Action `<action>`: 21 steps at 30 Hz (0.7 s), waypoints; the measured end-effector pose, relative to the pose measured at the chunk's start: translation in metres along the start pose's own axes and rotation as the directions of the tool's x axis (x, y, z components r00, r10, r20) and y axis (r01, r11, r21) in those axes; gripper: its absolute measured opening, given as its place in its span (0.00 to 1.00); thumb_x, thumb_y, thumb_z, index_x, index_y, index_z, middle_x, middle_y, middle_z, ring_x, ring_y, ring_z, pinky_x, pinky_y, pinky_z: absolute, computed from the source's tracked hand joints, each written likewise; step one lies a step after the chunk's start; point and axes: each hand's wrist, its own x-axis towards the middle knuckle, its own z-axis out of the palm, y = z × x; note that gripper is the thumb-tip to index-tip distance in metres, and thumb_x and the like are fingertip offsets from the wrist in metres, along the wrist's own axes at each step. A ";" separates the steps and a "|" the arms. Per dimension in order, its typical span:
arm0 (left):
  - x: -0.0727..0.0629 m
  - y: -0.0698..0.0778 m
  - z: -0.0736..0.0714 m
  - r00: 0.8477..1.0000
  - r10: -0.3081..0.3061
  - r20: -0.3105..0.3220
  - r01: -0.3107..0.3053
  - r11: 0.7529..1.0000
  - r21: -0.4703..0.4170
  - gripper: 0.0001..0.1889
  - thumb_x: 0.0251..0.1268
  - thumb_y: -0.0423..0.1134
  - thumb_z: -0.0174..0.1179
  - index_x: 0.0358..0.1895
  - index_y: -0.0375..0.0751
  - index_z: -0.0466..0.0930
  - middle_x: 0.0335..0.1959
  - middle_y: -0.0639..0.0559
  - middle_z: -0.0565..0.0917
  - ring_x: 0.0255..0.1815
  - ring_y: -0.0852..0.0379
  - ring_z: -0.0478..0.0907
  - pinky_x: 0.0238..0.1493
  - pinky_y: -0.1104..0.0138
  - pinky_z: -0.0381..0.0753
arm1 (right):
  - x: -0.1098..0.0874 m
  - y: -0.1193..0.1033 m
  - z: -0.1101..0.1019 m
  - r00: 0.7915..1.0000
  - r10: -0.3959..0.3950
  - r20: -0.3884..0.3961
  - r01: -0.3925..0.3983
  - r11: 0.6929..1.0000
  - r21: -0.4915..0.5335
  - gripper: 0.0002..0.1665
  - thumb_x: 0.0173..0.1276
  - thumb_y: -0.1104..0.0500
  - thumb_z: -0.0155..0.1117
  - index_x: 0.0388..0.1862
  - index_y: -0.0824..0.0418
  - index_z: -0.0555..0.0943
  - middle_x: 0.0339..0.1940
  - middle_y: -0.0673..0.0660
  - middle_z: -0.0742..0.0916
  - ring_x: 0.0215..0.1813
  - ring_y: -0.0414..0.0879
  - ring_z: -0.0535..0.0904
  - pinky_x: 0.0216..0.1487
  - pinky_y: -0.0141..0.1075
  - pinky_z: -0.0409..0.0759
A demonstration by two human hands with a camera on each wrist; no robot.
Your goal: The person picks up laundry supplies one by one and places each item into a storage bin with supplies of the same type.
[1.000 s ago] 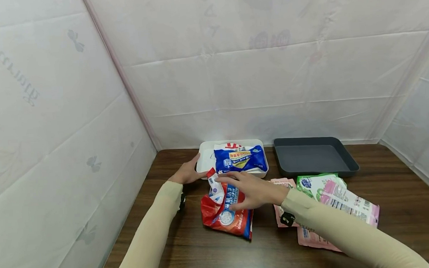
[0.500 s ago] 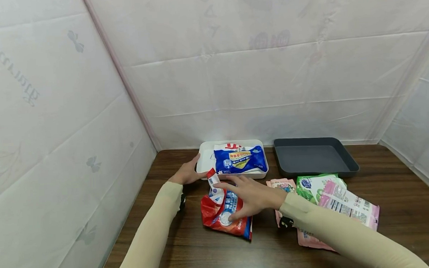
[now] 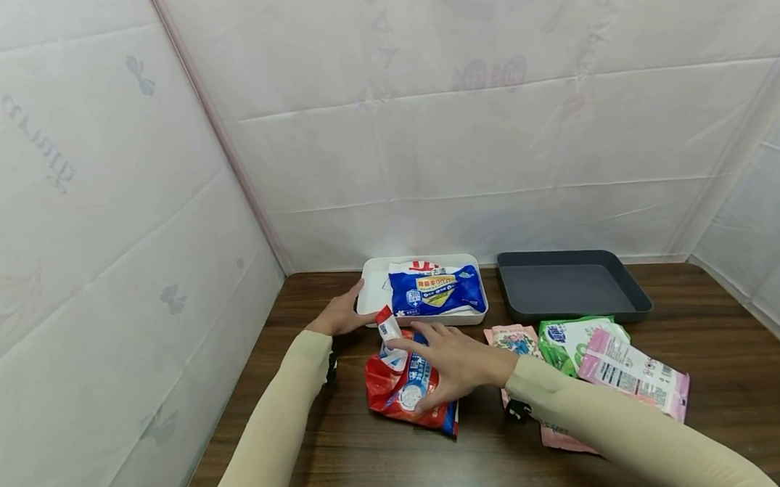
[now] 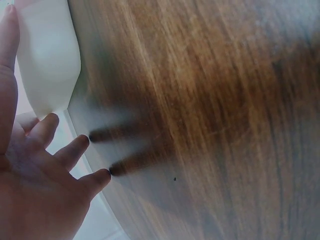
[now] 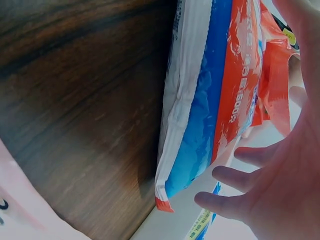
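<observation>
In the head view, my left hand (image 3: 336, 317) is at the near-left corner of a white tray (image 3: 370, 291), its fingers spread. The left wrist view shows fingertips (image 4: 51, 120) right at the tray's wall. A blue detergent bag (image 3: 457, 291) lies inside this tray over a white one. In front sits a red-and-blue detergent bag (image 3: 387, 400), its white-and-red top corner (image 3: 388, 327) folded up. My right hand (image 3: 463, 360) spreads over this bag's right side, thumb and fingers apart. From the right wrist, the bag (image 5: 240, 70) stands close beside the loosely extended fingers (image 5: 227, 204).
A dark grey tray (image 3: 568, 286) stands at the back right. Before it lie a green-and-white bag (image 3: 574, 341), a pink-and-white bag (image 3: 637, 371) and pink bags (image 3: 514, 336), partly under the right forearm. White sheeting (image 3: 490, 145) encloses the wooden table (image 3: 373, 462) behind and at the sides.
My right hand has shifted slightly toward the near side over the red bag, its fingers coming down around the bag's right side. The left hand and the trays have stayed in place.
</observation>
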 end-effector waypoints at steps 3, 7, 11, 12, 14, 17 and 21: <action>0.000 0.000 0.000 1.000 0.000 0.000 0.000 1.000 0.005 0.52 0.68 0.59 0.65 0.85 0.46 0.43 0.80 0.35 0.59 0.79 0.33 0.59 0.74 0.38 0.61 | -0.001 -0.001 0.001 1.000 -0.005 -0.004 0.005 1.000 -0.002 0.64 0.55 0.19 0.65 0.85 0.33 0.49 0.86 0.58 0.48 0.83 0.68 0.47 0.74 0.71 0.55; 0.000 -0.001 0.000 1.000 0.003 0.001 -0.003 1.000 0.007 0.52 0.68 0.59 0.65 0.85 0.45 0.43 0.80 0.34 0.60 0.78 0.32 0.59 0.73 0.37 0.62 | -0.001 -0.002 0.003 1.000 0.017 0.012 -0.017 1.000 -0.004 0.64 0.54 0.17 0.64 0.84 0.31 0.48 0.86 0.59 0.48 0.83 0.68 0.45 0.75 0.71 0.51; -0.001 -0.002 0.000 1.000 0.008 0.000 -0.008 1.000 0.005 0.52 0.67 0.59 0.65 0.85 0.45 0.43 0.80 0.34 0.59 0.78 0.32 0.59 0.72 0.36 0.62 | 0.000 -0.003 0.005 1.000 0.024 0.017 -0.024 1.000 -0.002 0.65 0.53 0.17 0.64 0.84 0.31 0.48 0.86 0.59 0.47 0.83 0.68 0.44 0.74 0.72 0.51; -0.001 -0.002 0.000 1.000 0.007 0.001 -0.007 1.000 0.004 0.52 0.67 0.59 0.65 0.85 0.46 0.43 0.80 0.34 0.59 0.78 0.32 0.59 0.72 0.36 0.62 | 0.000 -0.003 0.005 0.999 0.026 0.018 -0.026 1.000 0.000 0.65 0.53 0.17 0.64 0.84 0.31 0.48 0.86 0.60 0.47 0.83 0.68 0.44 0.74 0.72 0.51; -0.002 -0.002 0.000 1.000 0.005 0.001 -0.005 1.000 0.000 0.52 0.67 0.59 0.65 0.85 0.46 0.43 0.80 0.34 0.59 0.78 0.31 0.59 0.72 0.35 0.62 | 0.000 -0.003 0.005 0.999 0.035 0.025 -0.035 0.999 0.004 0.65 0.52 0.17 0.65 0.84 0.31 0.48 0.86 0.60 0.47 0.83 0.69 0.43 0.74 0.73 0.51; -0.002 -0.002 0.001 1.000 -0.001 0.000 0.001 1.000 -0.006 0.52 0.67 0.58 0.65 0.85 0.46 0.43 0.80 0.34 0.59 0.78 0.31 0.59 0.72 0.35 0.62 | 0.000 -0.004 0.005 0.998 0.053 0.045 -0.054 0.998 0.015 0.66 0.52 0.17 0.66 0.84 0.30 0.47 0.86 0.61 0.47 0.83 0.70 0.43 0.74 0.73 0.51; -0.002 -0.001 0.000 1.000 -0.001 0.000 0.001 1.000 -0.007 0.52 0.68 0.58 0.65 0.85 0.47 0.43 0.80 0.34 0.59 0.79 0.32 0.58 0.72 0.36 0.62 | 0.001 -0.004 0.005 0.995 0.070 0.072 -0.073 0.997 0.033 0.66 0.52 0.17 0.66 0.84 0.29 0.46 0.86 0.63 0.48 0.82 0.71 0.44 0.75 0.72 0.50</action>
